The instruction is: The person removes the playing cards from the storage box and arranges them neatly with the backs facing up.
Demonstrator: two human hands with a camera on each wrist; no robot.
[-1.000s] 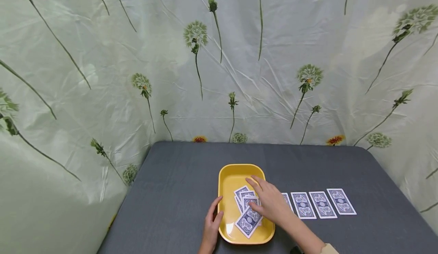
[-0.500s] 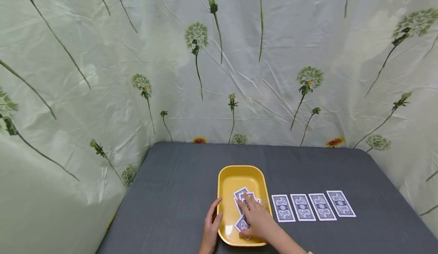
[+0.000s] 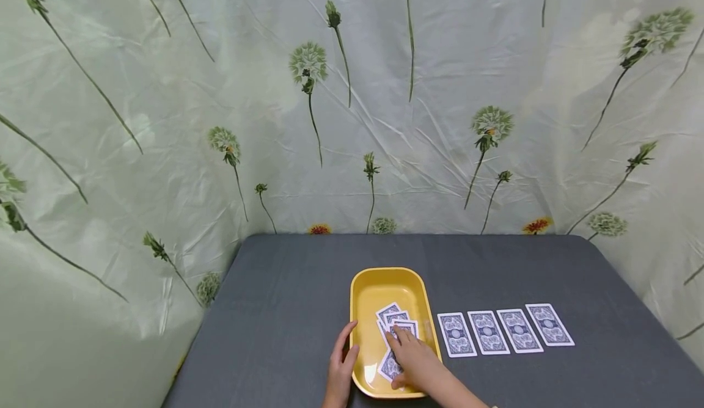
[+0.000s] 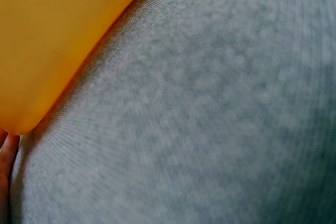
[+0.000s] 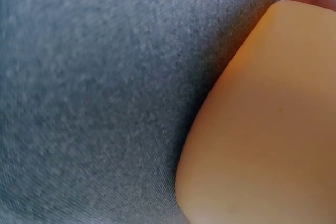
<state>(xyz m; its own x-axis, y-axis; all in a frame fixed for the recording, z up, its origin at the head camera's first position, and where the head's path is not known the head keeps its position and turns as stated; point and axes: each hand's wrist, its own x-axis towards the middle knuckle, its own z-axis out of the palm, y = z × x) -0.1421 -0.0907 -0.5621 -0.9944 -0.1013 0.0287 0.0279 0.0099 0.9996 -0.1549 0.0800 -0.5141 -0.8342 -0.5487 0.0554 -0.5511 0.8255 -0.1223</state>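
Note:
My left hand (image 3: 340, 368) is at the left side of a yellow tray (image 3: 387, 275), its fingertips and thumb against the rim. In the left wrist view, part of the tray (image 4: 58, 40) and a finger (image 4: 6, 163) show at the lower left. Several blue-and-white patterned playing cards (image 3: 388, 311) lie overlapping, backs up, inside the tray. My right hand (image 3: 419, 365) reaches over the tray's right rim and grips the tilted top card (image 3: 389, 366), fingertips towards its upper edge and thumb by its lower corner. The hand hides much of that card.
Right of the tray, a row of several face-down cards (image 3: 488, 333) lies on the dark grey cloth-covered table (image 3: 286, 316). A pale curtain (image 3: 264, 121) with dandelion prints hangs behind the table and along its left side.
My right hand has come down from above the tray onto the cards, and its fingers have drawn in. The left hand stays at the tray's left rim.

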